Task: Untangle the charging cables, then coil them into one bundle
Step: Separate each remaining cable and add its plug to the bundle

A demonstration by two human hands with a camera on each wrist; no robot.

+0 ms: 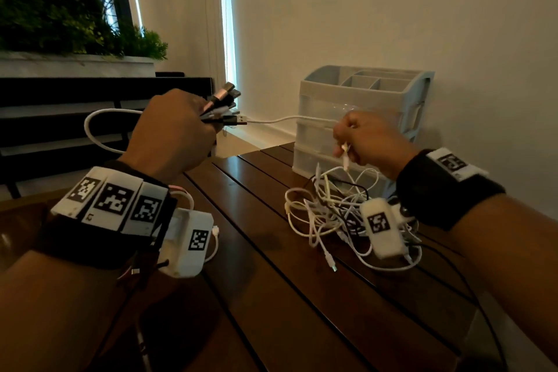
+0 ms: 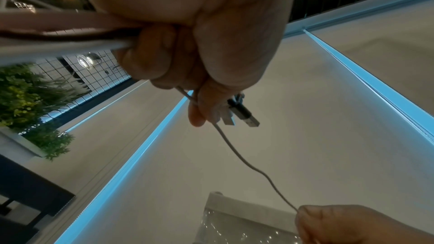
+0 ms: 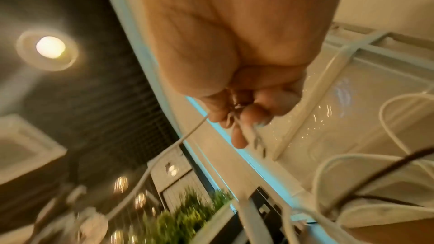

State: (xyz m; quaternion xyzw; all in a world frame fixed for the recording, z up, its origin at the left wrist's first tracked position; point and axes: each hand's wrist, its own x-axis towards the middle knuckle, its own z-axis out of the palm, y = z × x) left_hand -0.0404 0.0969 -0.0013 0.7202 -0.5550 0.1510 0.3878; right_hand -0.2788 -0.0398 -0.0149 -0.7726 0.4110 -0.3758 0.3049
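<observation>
My left hand is raised above the table's far left and grips a bunch of cable ends, with several USB plugs fanning out past its fingers. In the left wrist view the same left hand is curled round the cords, a black plug sticking out. One white cable runs from that fist across to my right hand, which pinches it and a small white connector. Below my right hand a tangle of white and black cables lies on the wooden table.
A pale plastic drawer organiser stands at the table's back edge against the wall, just behind my right hand. A planter with green plants sits at the far left above a dark bench. A loose white connector trails from the tangle.
</observation>
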